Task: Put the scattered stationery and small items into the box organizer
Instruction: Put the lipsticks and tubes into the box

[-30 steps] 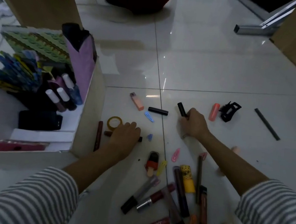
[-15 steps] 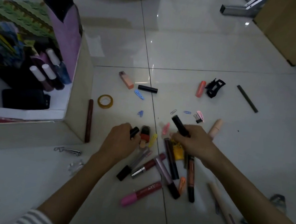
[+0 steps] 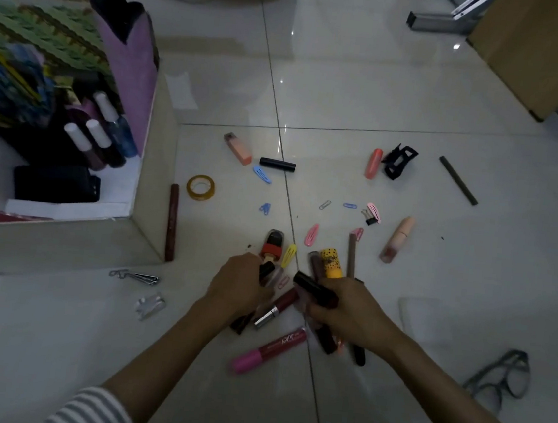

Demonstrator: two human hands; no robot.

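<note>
While amid the pile (image 3: 270,350), left grip (image 3: 238,288) round black-capped tube (image 3: 266,272), right grip (image 3: 346,311) round dark tube (image 3: 314,289).

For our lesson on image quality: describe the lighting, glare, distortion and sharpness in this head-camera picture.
Head view: dim, colours muted. Head view: small glare spots on the glossy floor tiles near the top. Head view: the wide lens bows the tile joint, and the eyeglasses at lower right look soft.

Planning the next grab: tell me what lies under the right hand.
Under the right hand, which grips a black tube, dark pens poke out toward the wrist; their upper parts are covered.
</note>
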